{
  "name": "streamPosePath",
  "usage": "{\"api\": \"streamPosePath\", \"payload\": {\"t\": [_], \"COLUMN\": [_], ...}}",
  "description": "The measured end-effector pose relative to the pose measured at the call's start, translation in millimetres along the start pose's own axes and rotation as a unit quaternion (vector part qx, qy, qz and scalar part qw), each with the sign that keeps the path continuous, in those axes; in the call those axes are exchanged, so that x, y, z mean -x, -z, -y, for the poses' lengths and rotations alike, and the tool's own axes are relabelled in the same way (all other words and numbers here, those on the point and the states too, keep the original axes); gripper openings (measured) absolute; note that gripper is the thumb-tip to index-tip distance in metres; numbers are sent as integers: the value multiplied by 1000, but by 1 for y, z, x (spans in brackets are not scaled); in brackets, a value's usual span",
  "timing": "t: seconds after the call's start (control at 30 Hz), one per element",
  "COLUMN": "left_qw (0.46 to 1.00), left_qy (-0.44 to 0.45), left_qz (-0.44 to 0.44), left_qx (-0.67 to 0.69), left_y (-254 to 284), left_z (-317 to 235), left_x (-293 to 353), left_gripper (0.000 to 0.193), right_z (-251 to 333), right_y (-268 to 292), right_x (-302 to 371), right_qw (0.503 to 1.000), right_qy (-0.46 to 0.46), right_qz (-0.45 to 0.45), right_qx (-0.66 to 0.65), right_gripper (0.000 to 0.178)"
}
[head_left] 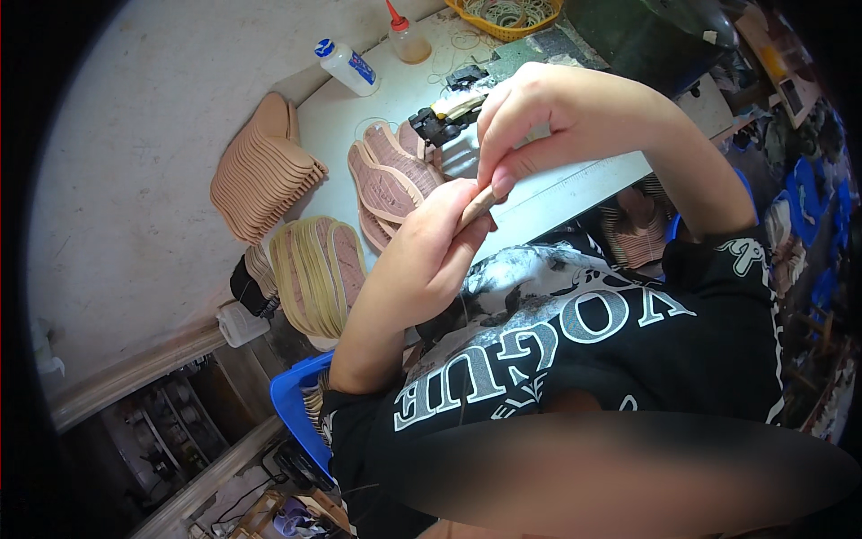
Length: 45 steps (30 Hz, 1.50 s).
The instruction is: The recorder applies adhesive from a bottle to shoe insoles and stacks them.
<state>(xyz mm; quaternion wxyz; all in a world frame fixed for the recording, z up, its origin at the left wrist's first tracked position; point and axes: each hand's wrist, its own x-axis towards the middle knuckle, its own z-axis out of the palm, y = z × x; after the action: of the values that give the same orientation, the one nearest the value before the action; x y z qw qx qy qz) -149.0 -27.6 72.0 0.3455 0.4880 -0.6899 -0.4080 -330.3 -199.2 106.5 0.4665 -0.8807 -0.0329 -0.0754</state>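
Observation:
My left hand [436,244] is closed round a tan, narrow piece [477,207], seen nearly edge-on just above my shirt front. Most of the piece is hidden by fingers, and I cannot tell its kind. The thumb and fingertips of my right hand [528,121] pinch its upper end from the far right side. Behind my left hand lie several pinkish insoles [382,175] with tan rims, overlapping on the white table [561,190]. A black machine part [435,128] is just beyond them, left of my right hand.
A fanned stack of tan insoles [268,175] leans against the wall, with a pale-edged bundle [314,278] nearer. At the back stand a white bottle [348,70], a red-tipped squeeze bottle [410,40] and a yellow basket [503,29] of loops. A blue bin [292,404] sits below left.

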Motion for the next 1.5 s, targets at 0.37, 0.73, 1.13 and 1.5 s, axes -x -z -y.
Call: {"api": "streamPosePath", "payload": {"t": [0.37,0.73,1.13,1.5], "left_qw": [928,915,924,932], "left_qy": [141,115,149,107], "left_qz": [61,104,89,91], "left_qx": [338,373,341,333], "left_y": [-4,-2,-6,3], "left_z": [13,19,15,10], "left_x": [-5,-3,-5,0], "left_gripper": [42,36,36,35], "right_z": [-8,-11,16,14], "right_y": [-21,-6,-1,-4], "right_x": [3,8,-6,1], "right_qw": [968,999,966,997], "right_qy": [63,-36,-67,-43], "right_qz": [-87,1,87,-23], "right_qx": [226,-39,234,54], "right_gripper": [12,15,10,11]}}
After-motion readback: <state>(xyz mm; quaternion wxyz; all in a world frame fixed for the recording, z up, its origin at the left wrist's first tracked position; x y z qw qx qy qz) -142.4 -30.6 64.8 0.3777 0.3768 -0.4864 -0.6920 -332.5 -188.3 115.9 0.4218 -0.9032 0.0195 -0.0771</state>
